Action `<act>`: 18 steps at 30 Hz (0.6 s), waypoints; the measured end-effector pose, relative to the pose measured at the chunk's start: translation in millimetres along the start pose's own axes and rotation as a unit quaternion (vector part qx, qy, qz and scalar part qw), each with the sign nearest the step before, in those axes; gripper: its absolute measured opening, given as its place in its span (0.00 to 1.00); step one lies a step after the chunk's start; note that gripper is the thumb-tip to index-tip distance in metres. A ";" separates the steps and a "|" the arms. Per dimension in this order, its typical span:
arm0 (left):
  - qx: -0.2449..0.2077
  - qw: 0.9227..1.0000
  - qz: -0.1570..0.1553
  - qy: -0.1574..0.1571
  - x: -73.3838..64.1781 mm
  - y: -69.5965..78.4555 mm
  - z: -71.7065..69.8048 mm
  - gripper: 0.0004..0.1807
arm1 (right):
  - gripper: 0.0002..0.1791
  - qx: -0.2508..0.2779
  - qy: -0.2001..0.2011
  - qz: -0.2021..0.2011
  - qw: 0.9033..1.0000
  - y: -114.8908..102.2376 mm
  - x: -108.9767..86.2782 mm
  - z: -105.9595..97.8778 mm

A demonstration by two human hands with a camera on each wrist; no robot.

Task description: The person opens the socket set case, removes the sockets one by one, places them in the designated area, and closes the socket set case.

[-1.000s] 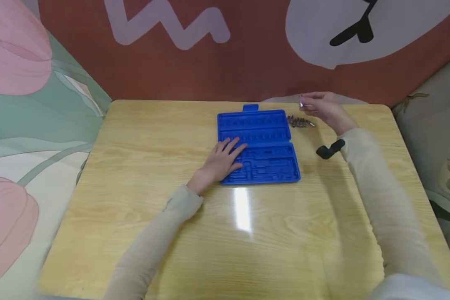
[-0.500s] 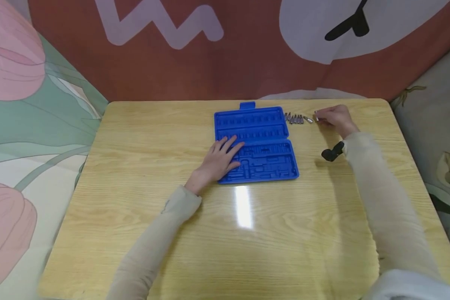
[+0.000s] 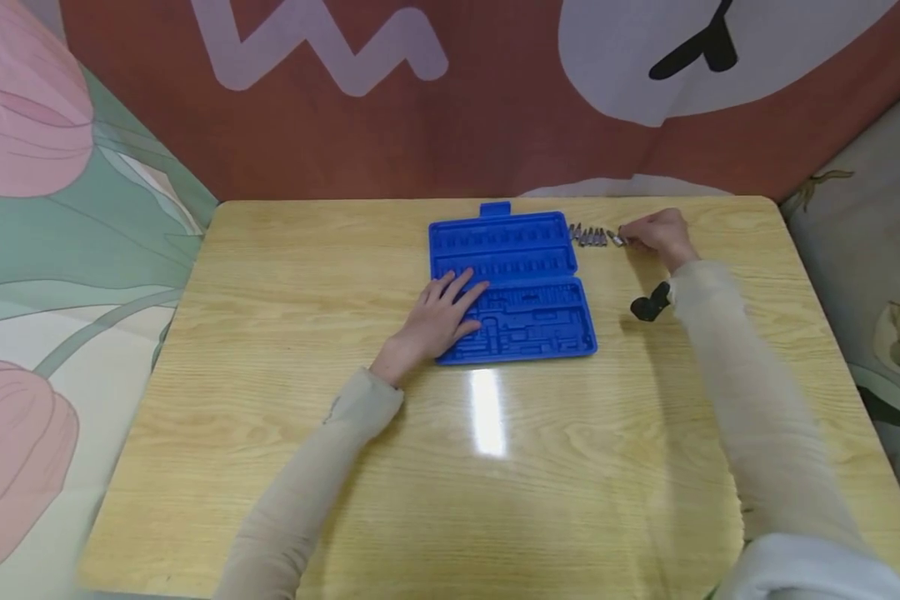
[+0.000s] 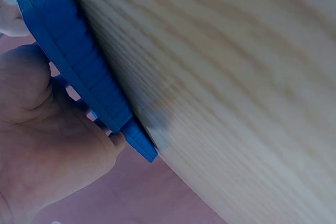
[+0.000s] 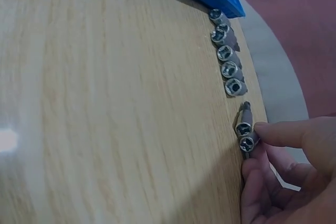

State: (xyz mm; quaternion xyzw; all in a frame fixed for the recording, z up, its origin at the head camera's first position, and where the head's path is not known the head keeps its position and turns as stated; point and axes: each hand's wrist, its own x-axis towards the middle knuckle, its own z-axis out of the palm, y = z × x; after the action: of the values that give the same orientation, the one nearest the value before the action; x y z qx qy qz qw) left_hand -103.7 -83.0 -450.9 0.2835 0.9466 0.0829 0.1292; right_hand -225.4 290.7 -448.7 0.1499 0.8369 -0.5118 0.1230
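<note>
An open blue plastic tool case (image 3: 536,321) lies flat on the wooden table. My left hand (image 3: 435,321) rests spread over its left side, fingers straight across the moulded slots; in the left wrist view the palm (image 4: 58,124) is over the case's edge. At the table's far side, my right hand (image 3: 662,236) pinches a small silver socket bit (image 5: 247,144) between thumb and fingers. Right against it lies another socket bit (image 5: 244,127), its narrow tip pointing toward the row. Several more socket bits (image 5: 229,69) line up between there and the case.
The case's raised lid half (image 3: 502,246) and its latch tab (image 3: 495,209) face the back wall (image 3: 390,142), which meets the table's far edge. A black wrist-camera mount (image 3: 651,303) sticks out from the right sleeve (image 3: 750,392). Bare wood (image 3: 292,300) stretches left of the case.
My right hand came down from above the row, holding its socket bit, to the table on the right. It then slid left against the end socket bit. My left hand stays put.
</note>
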 end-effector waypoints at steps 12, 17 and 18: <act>-0.002 1.000 -0.006 -0.012 1.0 -1.6 1.7 0.34 | 0.09 -0.051 0.012 -0.015 0.998 4.3 0.6 6.5; 0.001 1.000 -0.003 -0.007 0.7 -1.8 1.4 0.35 | 0.14 -0.049 0.011 -0.012 0.999 2.6 -1.6 5.8; 0.000 1.000 -0.001 -0.005 0.5 -1.7 1.0 0.35 | 0.15 -0.048 0.011 -0.010 0.999 2.5 -1.4 5.3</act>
State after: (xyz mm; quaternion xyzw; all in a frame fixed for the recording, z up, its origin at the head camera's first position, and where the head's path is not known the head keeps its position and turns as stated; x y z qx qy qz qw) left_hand -104.7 -84.0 -452.3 0.2826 0.9464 0.0812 0.1337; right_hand -222.9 286.8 -452.6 0.1406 0.8631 -0.4711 0.1159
